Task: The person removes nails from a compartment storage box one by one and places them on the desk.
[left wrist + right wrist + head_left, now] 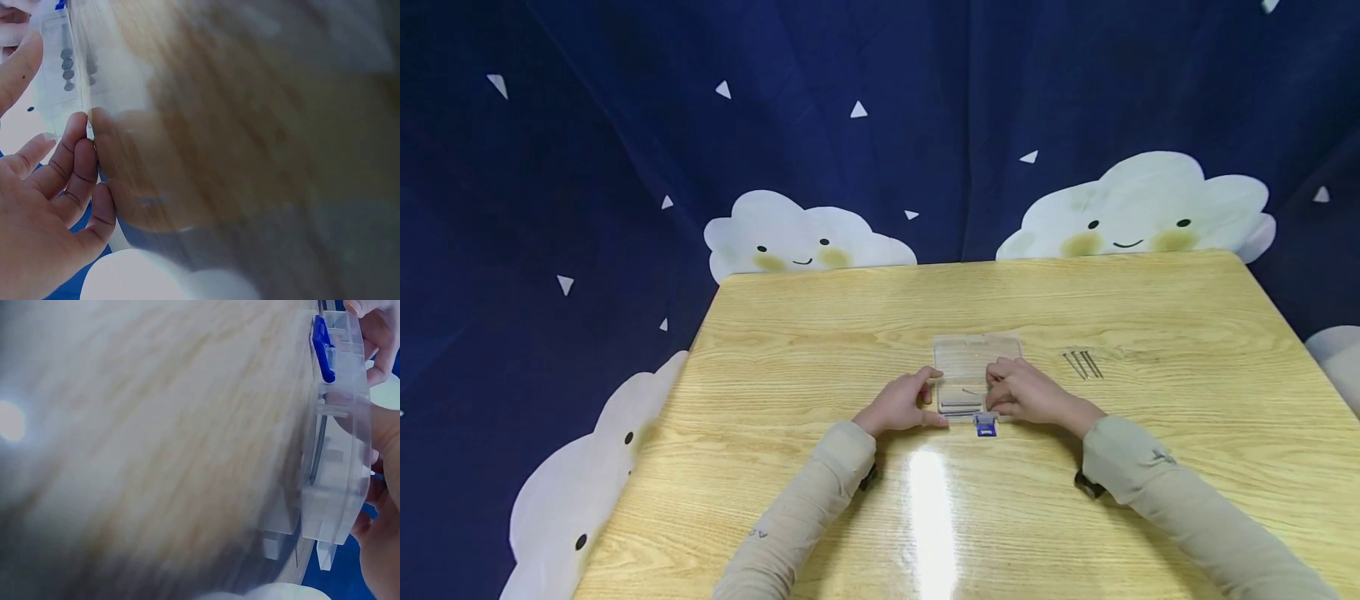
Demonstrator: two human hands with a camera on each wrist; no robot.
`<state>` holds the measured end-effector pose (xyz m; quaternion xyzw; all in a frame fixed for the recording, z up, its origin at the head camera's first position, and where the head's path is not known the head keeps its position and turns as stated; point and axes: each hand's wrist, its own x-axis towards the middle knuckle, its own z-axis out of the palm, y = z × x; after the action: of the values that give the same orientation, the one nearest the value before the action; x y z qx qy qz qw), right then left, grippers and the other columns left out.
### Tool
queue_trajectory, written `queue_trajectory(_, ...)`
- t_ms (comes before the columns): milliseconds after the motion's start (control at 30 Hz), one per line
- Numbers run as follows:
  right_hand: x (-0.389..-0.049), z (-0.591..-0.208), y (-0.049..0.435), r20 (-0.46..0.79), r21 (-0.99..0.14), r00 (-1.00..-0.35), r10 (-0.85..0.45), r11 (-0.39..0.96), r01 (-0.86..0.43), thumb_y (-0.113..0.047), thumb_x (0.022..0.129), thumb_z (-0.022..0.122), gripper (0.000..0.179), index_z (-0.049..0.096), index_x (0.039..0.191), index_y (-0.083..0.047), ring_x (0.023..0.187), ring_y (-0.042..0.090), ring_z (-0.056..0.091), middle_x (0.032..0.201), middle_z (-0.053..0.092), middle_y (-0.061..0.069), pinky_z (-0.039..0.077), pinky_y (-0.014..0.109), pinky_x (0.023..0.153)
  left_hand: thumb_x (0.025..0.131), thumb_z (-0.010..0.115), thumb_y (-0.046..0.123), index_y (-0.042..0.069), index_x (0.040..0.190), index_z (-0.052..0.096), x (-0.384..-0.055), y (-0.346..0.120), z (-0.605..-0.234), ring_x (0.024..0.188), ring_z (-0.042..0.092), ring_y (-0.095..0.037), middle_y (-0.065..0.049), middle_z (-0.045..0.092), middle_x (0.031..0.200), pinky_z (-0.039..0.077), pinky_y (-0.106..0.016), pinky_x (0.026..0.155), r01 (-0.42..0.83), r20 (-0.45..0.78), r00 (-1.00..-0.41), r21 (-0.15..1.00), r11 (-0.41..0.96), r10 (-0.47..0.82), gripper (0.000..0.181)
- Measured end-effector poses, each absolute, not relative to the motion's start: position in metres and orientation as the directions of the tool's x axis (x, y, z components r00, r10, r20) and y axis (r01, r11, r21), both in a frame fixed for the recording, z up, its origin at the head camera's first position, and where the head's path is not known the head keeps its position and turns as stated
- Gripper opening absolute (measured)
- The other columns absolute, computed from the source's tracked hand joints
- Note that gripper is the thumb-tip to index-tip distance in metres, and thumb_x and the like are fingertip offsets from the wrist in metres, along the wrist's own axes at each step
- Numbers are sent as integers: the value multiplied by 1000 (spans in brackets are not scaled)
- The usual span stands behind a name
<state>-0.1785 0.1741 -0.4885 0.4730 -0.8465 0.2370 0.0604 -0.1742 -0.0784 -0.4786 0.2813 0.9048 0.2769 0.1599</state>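
A clear plastic box (337, 506) lies on the table, its see-through lid (962, 354) folded back. Long grey nails (961, 408) rest inside toward the front, and round grey ends (67, 69) show through the side in the left wrist view. A blue latch (986, 427) hangs at the front. My left hand (902, 402) holds the box's left end, thumb at the front corner and fingers along the side. My right hand (1028, 392) reaches into the right part of the box with bent fingers; I cannot tell whether they pinch anything.
Several loose nails (1082, 364) lie side by side on the wooden table (820, 333), right of the box. Behind the table hangs a dark blue curtain (850, 50) with clouds and white triangles. A bright glare streak falls on the tabletop in front of the box.
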Motion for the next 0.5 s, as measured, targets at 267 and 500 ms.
queue_trajectory(267,-178,-487,175,294,-339,-556,-778,459,-821,-17,70,77,6,72,73,-19,71,9,32,74,39,-10,26,29,65,74,75,36,7,130,43,-174,-78,-478,65,43,-8,2,53,81,36,-22,62,416,-139,-792,590,692,594,70)
queue_trajectory(500,-179,-488,176,294,-318,-535,-792,446,-836,-18,71,75,6,70,72,-20,72,9,36,76,42,-10,29,30,66,74,75,36,7,129,43,-174,-78,-479,65,42,-8,2,53,81,36,-21,61,422,-135,-790,587,691,598,70)
